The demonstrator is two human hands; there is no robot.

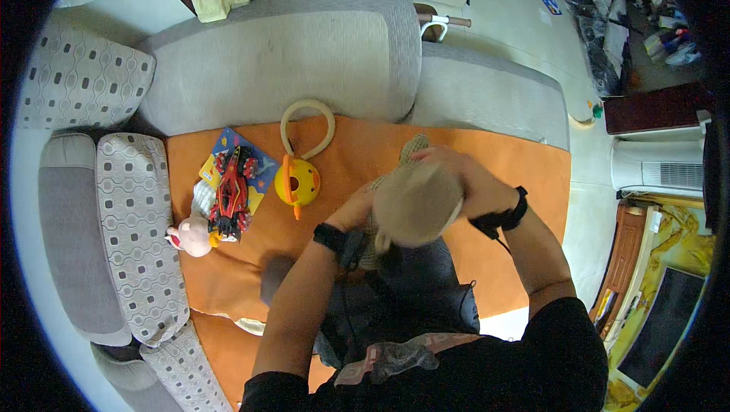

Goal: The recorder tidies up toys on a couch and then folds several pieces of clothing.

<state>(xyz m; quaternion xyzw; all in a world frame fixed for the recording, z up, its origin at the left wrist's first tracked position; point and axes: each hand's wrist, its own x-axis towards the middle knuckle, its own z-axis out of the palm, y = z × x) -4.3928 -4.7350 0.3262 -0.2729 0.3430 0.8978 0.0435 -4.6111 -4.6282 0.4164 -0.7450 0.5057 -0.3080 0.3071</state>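
Observation:
Between my two hands, above my lap, is a beige and greenish soft item (419, 204), seemingly a stuffed toy; motion blur hides its details. My left hand (353, 209) holds its left side, the fingers partly hidden behind it. My right hand (456, 169) grips its upper right part. A black band is on each wrist. To the left, on the orange sofa cover (365, 149), lie a yellow duck-faced toy watering can (305, 184), a beige ring-shaped tube (332, 126) and a red and black toy race car (231, 192).
A pink plush toy (195, 236) and a blue picture book (262, 164) lie by the car. Grey sofa cushions (285, 64) border the orange cover behind, and patterned cushions (137, 229) stand at left. A white walking-frame handle (436, 25) shows behind the sofa.

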